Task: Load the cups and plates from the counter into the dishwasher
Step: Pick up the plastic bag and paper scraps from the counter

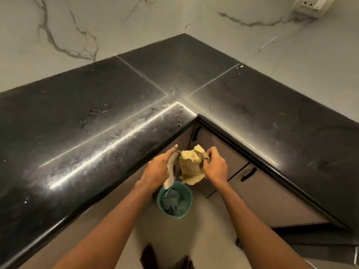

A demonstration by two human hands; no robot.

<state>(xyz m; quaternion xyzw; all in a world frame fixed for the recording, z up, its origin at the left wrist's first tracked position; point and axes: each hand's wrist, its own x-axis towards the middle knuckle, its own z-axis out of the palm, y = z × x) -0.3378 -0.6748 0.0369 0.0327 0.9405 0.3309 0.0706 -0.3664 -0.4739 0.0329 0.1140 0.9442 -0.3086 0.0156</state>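
Both hands hold a crumpled yellow cloth [191,167] in front of the inner corner of the black L-shaped counter [97,117]. My left hand [158,169] grips its pale left edge, and my right hand [215,167] pinches its upper right corner. The cloth hangs above a green bucket [161,195] on the floor. No cups, plates or dishwasher are in view. Water drops and smears lie on the counter near the corner.
The green bucket holds dark grey rags [172,200]. Grey cabinet doors with black handles [247,174] run under the counter. Marble walls [97,26] back the counter, with a socket [310,4] at the top right. My feet show at the bottom edge.
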